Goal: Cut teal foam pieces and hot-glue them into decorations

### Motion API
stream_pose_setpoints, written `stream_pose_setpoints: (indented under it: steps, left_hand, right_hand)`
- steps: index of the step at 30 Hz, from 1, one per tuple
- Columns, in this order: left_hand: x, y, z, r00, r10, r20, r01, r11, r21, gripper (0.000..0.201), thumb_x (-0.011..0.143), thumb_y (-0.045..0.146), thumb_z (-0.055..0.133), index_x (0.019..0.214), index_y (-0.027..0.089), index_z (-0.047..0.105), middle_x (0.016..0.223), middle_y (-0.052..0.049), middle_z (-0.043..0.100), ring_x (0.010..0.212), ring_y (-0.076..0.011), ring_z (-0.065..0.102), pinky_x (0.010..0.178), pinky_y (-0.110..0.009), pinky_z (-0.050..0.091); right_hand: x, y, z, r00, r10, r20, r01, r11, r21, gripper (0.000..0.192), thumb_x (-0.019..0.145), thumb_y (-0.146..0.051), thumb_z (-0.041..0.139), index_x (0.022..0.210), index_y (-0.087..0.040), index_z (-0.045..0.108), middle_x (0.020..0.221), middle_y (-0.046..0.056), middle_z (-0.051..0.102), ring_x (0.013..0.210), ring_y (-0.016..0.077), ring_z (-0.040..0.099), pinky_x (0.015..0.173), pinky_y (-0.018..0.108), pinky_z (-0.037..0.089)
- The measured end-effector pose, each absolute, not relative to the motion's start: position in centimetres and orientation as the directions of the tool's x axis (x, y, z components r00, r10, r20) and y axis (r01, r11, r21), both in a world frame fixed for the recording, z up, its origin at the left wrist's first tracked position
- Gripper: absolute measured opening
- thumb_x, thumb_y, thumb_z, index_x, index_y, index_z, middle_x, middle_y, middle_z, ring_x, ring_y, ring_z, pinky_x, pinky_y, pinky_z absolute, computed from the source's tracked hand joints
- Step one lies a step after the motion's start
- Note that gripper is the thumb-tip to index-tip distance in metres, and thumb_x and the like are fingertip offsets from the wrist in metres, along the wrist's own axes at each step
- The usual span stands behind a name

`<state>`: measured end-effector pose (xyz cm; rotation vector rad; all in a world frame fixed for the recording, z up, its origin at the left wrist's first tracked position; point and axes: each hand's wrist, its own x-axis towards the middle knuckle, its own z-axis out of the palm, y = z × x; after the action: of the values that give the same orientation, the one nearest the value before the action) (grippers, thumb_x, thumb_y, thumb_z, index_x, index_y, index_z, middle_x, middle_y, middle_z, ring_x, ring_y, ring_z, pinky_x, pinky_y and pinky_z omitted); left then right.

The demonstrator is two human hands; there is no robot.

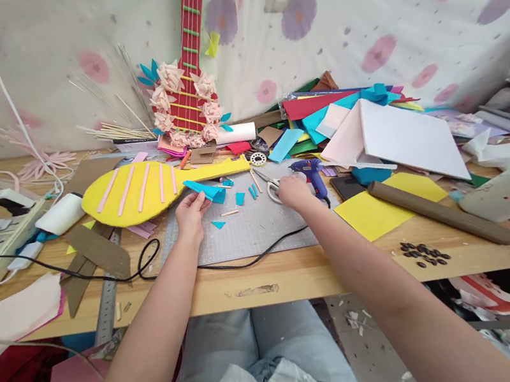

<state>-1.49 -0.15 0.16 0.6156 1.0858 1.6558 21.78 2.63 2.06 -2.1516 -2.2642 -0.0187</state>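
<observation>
Two hands work over the grey mat (pixel 251 227): my left hand (pixel 189 212) pinches the blue foam piece (pixel 206 191), pointing right, while my right hand (pixel 292 191) curls onto the scissors (pixel 272 187) just beside the glue gun (pixel 309 173).

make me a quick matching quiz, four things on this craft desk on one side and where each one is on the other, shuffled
Things:
1. blue foam piece
2. scissors
3. glue gun
4. brown tube

Places:
a. under the right hand
b. lying partly on the yellow sheet
c. in the left hand
d. just right of the right hand

Pairs: 1-c, 2-a, 3-d, 4-b
</observation>
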Motion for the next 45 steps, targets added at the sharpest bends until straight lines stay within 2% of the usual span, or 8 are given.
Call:
stream_pose_setpoints:
  steps: [5, 10, 15, 19, 22, 26, 32, 45]
  left_hand:
    - [-1.4, -0.2, 0.3, -0.347, 0.931, -0.112, -0.485, -0.076, 0.871, 0.026, 0.053, 0.024, 0.078, 0.067, 0.014, 0.058, 0.064, 0.001, 0.063, 0.058, -0.0091, 0.059, 0.072, -0.029, 0.049]
    - [-1.4, -0.7, 0.8, -0.346, 0.923, -0.167, -0.511, -0.036, 0.859, 0.023, 0.057, 0.02, 0.076, 0.068, 0.015, 0.058, 0.063, 0.002, 0.063, 0.057, -0.0082, 0.059, 0.063, -0.023, 0.047]
    - [-1.4, -1.1, 1.3, -0.344, 0.909, -0.234, -0.553, 0.005, 0.833, 0.019, 0.061, 0.016, 0.074, 0.071, 0.016, 0.057, 0.065, 0.001, 0.063, 0.059, -0.0073, 0.06, 0.055, -0.017, 0.044]
    - [-1.3, -1.1, 1.3, -0.339, 0.906, -0.254, -0.578, 0.013, 0.816, 0.015, 0.065, 0.012, 0.071, 0.073, 0.015, 0.058, 0.067, 0.001, 0.064, 0.057, -0.0056, 0.06, 0.051, -0.014, 0.043]
    - [-1.2, -1.1, 1.3, -0.331, 0.908, -0.256, -0.596, 0.009, 0.803, 0.01, 0.068, 0.01, 0.067, 0.072, 0.013, 0.059, 0.065, 0.001, 0.063, 0.056, -0.0049, 0.06, 0.05, -0.013, 0.043]
    - [-1.3, -1.2, 1.4, -0.317, 0.908, -0.274, -0.618, 0.021, 0.786, 0.006, 0.073, 0.008, 0.062, 0.073, 0.013, 0.059, 0.063, 0.001, 0.063, 0.055, -0.0054, 0.06, 0.048, -0.013, 0.043]
    - [-1.1, -1.2, 1.5, -0.315, 0.902, -0.296, -0.611, 0.046, 0.79, 0.007, 0.072, 0.008, 0.064, 0.074, 0.013, 0.059, 0.064, 0.001, 0.063, 0.054, -0.0056, 0.059, 0.048, -0.014, 0.043]
    - [-0.9, -1.5, 1.9, -0.323, 0.894, -0.312, -0.593, 0.066, 0.802, 0.006, 0.072, 0.008, 0.063, 0.074, 0.012, 0.06, 0.063, 0.001, 0.063, 0.053, -0.0062, 0.06, 0.047, -0.015, 0.042]
  right_hand:
    - [23.1, 1.8, 4.1, 0.0, 0.997, -0.078, 0.986, -0.013, -0.167, 0.022, 0.081, -0.024, 0.049, 0.091, -0.009, 0.062, 0.098, 0.02, 0.064, 0.094, 0.0274, 0.059, 0.071, 0.032, 0.041]
    - [23.3, 0.4, 4.8, -0.019, 0.999, -0.045, 0.757, -0.015, -0.653, 0.026, 0.075, -0.038, 0.057, 0.086, -0.015, 0.056, 0.083, 0.007, 0.063, 0.072, 0.0166, 0.058, 0.06, 0.025, 0.041]
    - [21.9, -0.8, 5.3, -0.366, 0.928, -0.074, 0.411, 0.09, -0.907, 0.043, 0.069, -0.057, 0.058, 0.083, -0.016, 0.054, 0.072, 0.0, 0.055, 0.06, 0.0101, 0.05, 0.053, 0.022, 0.04]
    - [21.3, -0.8, 6.6, -0.687, 0.687, -0.237, 0.406, 0.093, -0.909, 0.05, 0.071, -0.064, 0.053, 0.077, -0.015, 0.055, 0.058, -0.001, 0.051, 0.051, 0.0085, 0.046, 0.048, 0.021, 0.038]
    - [21.0, -0.1, 7.0, -0.755, 0.537, -0.375, 0.482, 0.067, -0.874, 0.054, 0.073, -0.067, 0.047, 0.073, -0.014, 0.053, 0.055, -0.001, 0.051, 0.05, 0.0089, 0.048, 0.047, 0.022, 0.041]
    - [20.3, 1.0, 6.1, -0.781, 0.441, -0.442, 0.485, -0.017, -0.874, 0.057, 0.074, -0.07, 0.041, 0.077, -0.014, 0.051, 0.058, 0.0, 0.052, 0.049, 0.0094, 0.051, 0.046, 0.022, 0.045]
    - [18.4, 1.1, 5.2, -0.763, 0.489, -0.422, 0.433, -0.097, -0.896, 0.06, 0.07, -0.073, 0.044, 0.077, -0.014, 0.051, 0.066, 0.001, 0.055, 0.05, 0.0098, 0.056, 0.046, 0.023, 0.048]
    - [16.3, 0.9, 5.8, -0.723, 0.568, -0.393, 0.422, -0.089, -0.902, 0.058, 0.074, -0.072, 0.04, 0.071, -0.014, 0.05, 0.055, 0.0, 0.051, 0.044, 0.009, 0.052, 0.042, 0.021, 0.044]
